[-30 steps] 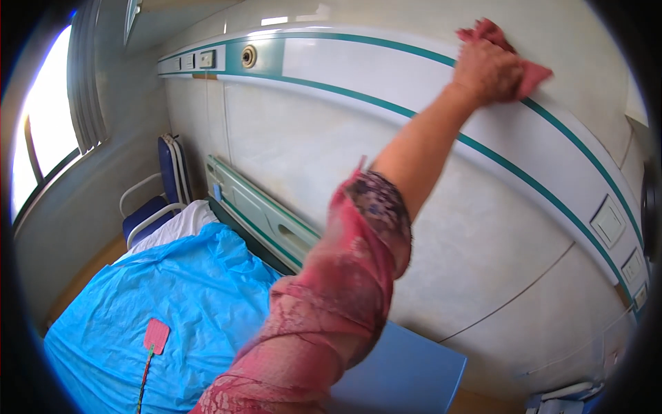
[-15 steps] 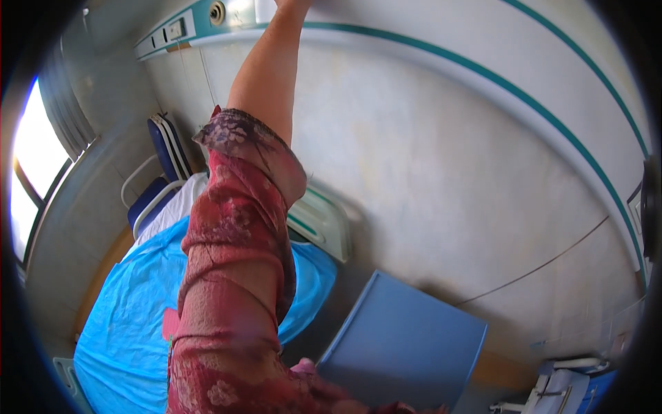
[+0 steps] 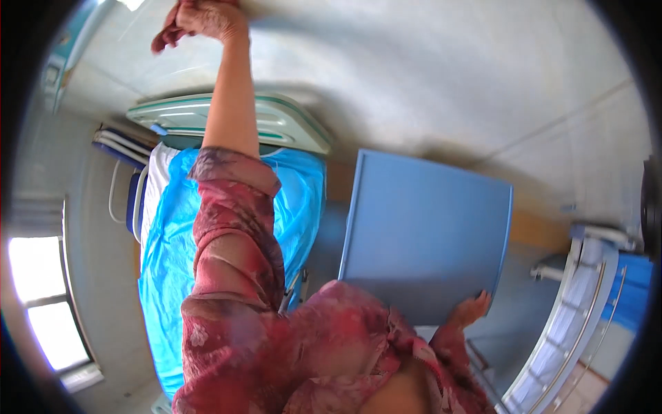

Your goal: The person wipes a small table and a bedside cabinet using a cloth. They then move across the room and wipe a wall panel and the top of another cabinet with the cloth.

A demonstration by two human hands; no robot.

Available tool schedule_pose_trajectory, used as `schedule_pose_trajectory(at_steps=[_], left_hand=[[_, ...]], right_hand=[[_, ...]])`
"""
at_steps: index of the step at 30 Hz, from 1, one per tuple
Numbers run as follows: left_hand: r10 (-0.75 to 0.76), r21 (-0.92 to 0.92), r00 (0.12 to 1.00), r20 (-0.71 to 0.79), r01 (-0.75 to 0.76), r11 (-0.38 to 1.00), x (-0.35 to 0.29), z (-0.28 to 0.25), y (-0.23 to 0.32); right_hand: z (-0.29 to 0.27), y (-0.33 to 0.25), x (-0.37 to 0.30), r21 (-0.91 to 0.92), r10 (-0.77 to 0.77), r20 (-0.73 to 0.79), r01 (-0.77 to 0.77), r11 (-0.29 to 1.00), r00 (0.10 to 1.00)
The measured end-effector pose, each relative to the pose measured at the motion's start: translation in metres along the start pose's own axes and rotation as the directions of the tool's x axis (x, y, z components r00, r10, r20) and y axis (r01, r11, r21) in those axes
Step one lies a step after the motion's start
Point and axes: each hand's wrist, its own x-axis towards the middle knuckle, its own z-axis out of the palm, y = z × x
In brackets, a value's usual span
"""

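Observation:
My left arm, in a red flowered sleeve, reaches up past the head of a bed. At the top edge my left hand (image 3: 207,21) is near the pale wall, its fingers bent and closed around something dark reddish that I cannot make out. Part of that hand is cut off by the frame. My right hand (image 3: 473,308) is lower right, at the near right corner of a blue bedside cabinet (image 3: 427,228). Its fingers lie stretched along the cabinet top's edge and hold nothing.
A bed with a bright blue sheet (image 3: 165,276) and pale green headboard (image 3: 289,121) stands left of the cabinet. Beyond it is a folded dark blue chair (image 3: 124,145). A window (image 3: 48,297) is far left. Another railed bed (image 3: 569,324) stands at right.
The view has swung down and to the right. My left hand now shows lower on the wall, beside the headboard. My right hand has come into sight at the cabinet's edge.

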Motion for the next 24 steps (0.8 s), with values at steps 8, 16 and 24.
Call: schedule_pose_trajectory(at_steps=[8,16,24], left_hand=[[-0.393,0.133,0.779,0.488,0.378,0.916,-0.183,-0.121,0.075],[-0.683,0.326,0.353,0.64,0.68,0.657,-0.291,-0.145,0.118],[0.488,-0.486,0.019,0.873,0.113,0.866,-0.319,-0.252,0.241]], right_hand=[[0.002,0.014,-0.008,-0.039,-0.088,0.0,0.088,0.995,0.996],[0.008,0.009,-0.01,0.026,-0.14,-0.068,0.142,0.99,0.988],[0.005,0.022,-0.004,0.06,-0.135,-0.179,0.147,0.987,0.975]])
